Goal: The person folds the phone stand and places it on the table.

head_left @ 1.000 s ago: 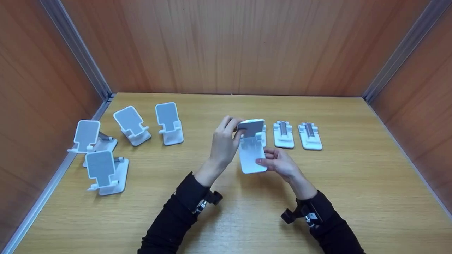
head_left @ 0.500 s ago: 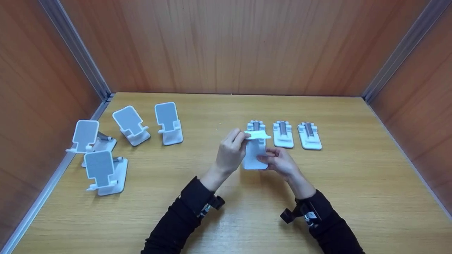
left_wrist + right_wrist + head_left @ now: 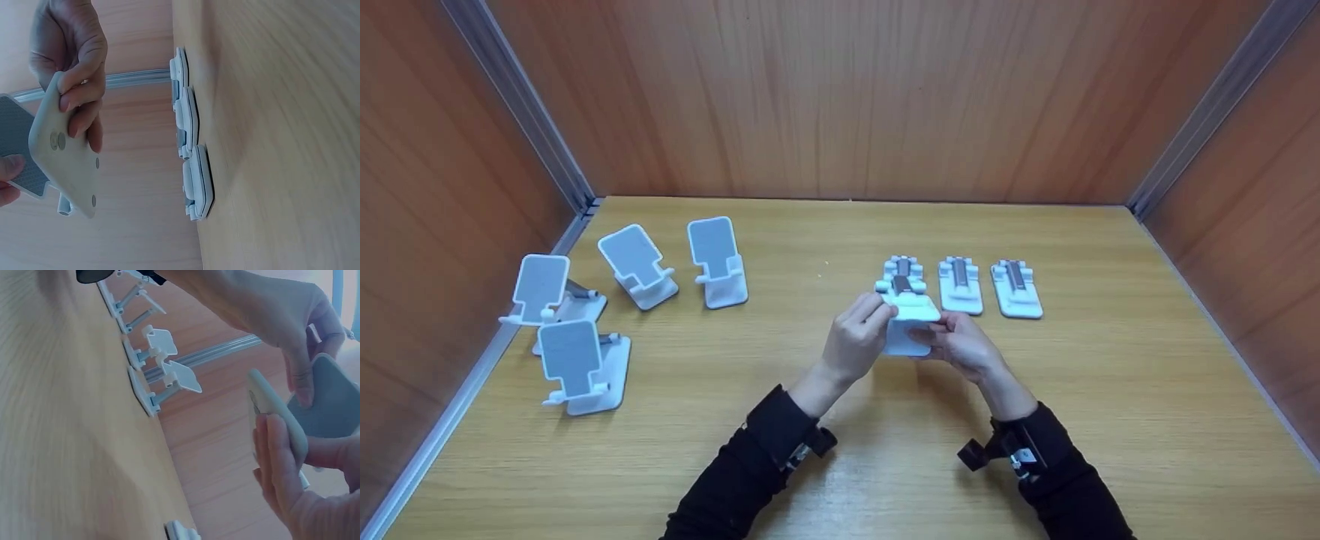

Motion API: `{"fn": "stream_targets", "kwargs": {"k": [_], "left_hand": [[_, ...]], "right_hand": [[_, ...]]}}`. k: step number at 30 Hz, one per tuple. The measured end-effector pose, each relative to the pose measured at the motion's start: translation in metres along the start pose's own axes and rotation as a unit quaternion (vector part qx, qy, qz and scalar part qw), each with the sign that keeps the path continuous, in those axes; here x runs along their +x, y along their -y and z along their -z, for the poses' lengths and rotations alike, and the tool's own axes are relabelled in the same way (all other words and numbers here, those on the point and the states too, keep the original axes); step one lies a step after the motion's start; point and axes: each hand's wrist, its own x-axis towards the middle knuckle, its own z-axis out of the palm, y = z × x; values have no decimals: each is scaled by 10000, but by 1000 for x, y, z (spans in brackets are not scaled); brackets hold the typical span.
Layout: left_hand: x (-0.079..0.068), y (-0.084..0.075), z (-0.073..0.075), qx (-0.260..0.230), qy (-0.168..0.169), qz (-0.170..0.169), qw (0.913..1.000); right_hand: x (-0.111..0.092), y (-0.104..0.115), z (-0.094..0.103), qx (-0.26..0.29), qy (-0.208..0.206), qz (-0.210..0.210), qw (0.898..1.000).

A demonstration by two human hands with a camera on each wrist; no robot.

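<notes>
Both hands hold a white folding phone stand [image 3: 913,309] above the table, near the middle. In the head view, my left hand [image 3: 856,337] pinches the hinged upper plate, tilted down over the base. Its grey-padded face [image 3: 332,396] shows in the right wrist view, angled apart from the base. My right hand [image 3: 964,346] grips the base [image 3: 70,149] by its side, thumb on one face and fingers on the other. Small round feet dot the base's underside in the left wrist view. The fingers of my right hand are partly hidden in the head view.
Two folded phone stands [image 3: 961,286] [image 3: 1017,290] lie at the back right, and a third [image 3: 903,265] sits partly behind the held one. At the left stand several unfolded phone stands [image 3: 573,360]. Wooden panels [image 3: 840,97] rise at the back and sides.
The upper plate of the held stand has swung from raised down toward its base. My left hand has moved right and down with it; my right hand keeps its grip nearly in place.
</notes>
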Motion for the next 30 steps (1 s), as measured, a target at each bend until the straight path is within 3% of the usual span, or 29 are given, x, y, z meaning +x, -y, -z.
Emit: {"fn": "stream_targets", "kwargs": {"k": [5,9,20,22,24,26,27,28,30], "left_hand": [[0,1,3,68,6,39,10000],[-2,3,4,73,13,56,10000],[-6,3,5,108,0,123,9999],[-7,1,5,45,168,339,9993],[-7,-1,7,-210,426,794,9957],[-7,-3,9,-689,642,1522,9839],[-7,-4,10,-995,729,1989,9722],[-6,-6,11,-1300,801,2481,9566],[-6,-8,12,-1918,859,3398,9167]], "right_hand": [[-5,8,1,327,780,-18,9964],[-7,12,2,703,1102,-37,9914],[-6,14,5,1168,1340,-166,9839],[-7,15,5,1198,1209,-216,9852],[-6,15,5,1200,1055,-216,9869],[-7,15,5,1216,846,-206,9888],[-8,16,5,1230,739,-191,9895],[-8,16,5,1248,654,-162,9899],[-9,17,4,1318,489,-141,9900]]}}
